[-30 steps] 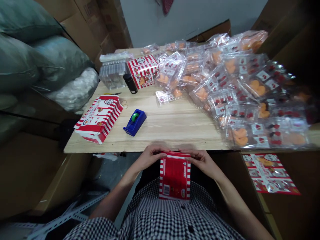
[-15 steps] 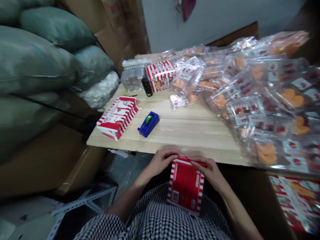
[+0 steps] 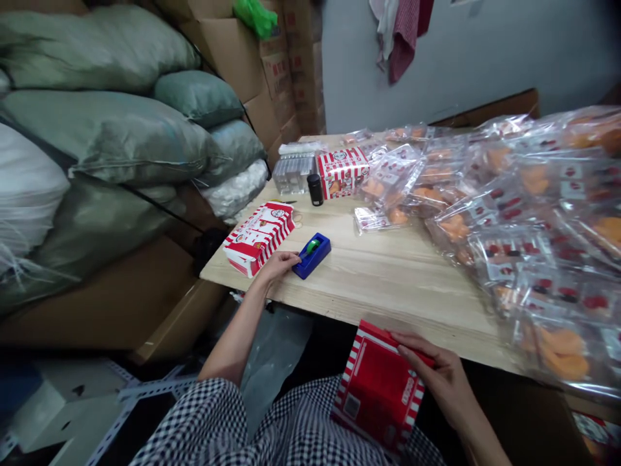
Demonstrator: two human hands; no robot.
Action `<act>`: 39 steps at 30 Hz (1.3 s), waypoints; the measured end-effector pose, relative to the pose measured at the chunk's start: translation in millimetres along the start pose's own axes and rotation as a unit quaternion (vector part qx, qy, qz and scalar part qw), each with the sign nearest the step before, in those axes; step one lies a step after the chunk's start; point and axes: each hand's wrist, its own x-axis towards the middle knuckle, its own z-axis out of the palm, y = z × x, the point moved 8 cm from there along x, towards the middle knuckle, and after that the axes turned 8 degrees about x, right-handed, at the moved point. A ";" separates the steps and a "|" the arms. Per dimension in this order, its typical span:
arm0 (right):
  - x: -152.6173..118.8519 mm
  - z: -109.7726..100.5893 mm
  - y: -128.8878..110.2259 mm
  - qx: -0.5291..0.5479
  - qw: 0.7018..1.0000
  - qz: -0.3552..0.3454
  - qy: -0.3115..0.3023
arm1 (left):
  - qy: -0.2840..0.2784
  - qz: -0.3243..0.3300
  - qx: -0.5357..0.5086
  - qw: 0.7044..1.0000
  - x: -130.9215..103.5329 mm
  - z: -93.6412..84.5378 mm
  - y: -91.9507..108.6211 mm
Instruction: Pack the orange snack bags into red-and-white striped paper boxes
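My left hand [image 3: 279, 266] is at the front end of a blue tape dispenser [image 3: 313, 257], its fingers pinched at the end of the clear tape drawn from the green-cored roll [image 3: 313, 245]. In my right hand [image 3: 439, 369] is a red carton with striped edges and a barcode [image 3: 376, 388], held by its upper right edge. The carton is tilted over my lap, below the table's front edge. Just left of my left hand lies a red-and-white striped carton [image 3: 259, 234].
On the wooden table [image 3: 388, 285] stand a black bottle [image 3: 315, 190], another striped carton [image 3: 343, 173] and clear plastic cases [image 3: 294, 171]. Clear bags with orange pieces [image 3: 563, 349] cover its right side. Large green sacks [image 3: 136, 139] are piled at left.
My left hand has let go of the red carton and reached forward and left to the tape dispenser. My right hand still holds the carton, now more tilted. The view has shifted.
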 end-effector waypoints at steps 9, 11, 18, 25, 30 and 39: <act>2.2 -23.8 -91.9 -0.042 0.938 -0.227 0.258 | 0.045 0.010 -0.146 0.988 -15.2 -2.4 -19.0; 5.4 -18.3 -106.4 -0.063 0.920 -0.271 0.276 | 0.055 0.022 -0.160 0.985 -21.4 -1.1 -26.0; 14.1 -1.8 -115.9 -0.124 0.906 -0.332 0.230 | 0.134 0.052 -0.109 0.984 -32.1 1.5 -50.4; 7.3 25.5 -115.8 -0.188 0.907 -0.337 0.171 | 0.236 0.084 -0.040 0.967 -78.1 4.4 -6.5; 2.2 47.4 -116.7 -0.195 0.899 -0.355 0.169 | 0.115 0.136 -0.148 0.973 -127.9 64.2 88.2; -3.1 48.2 -115.9 -0.181 0.889 -0.372 0.196 | -0.059 0.057 -0.360 0.930 -150.6 140.8 137.3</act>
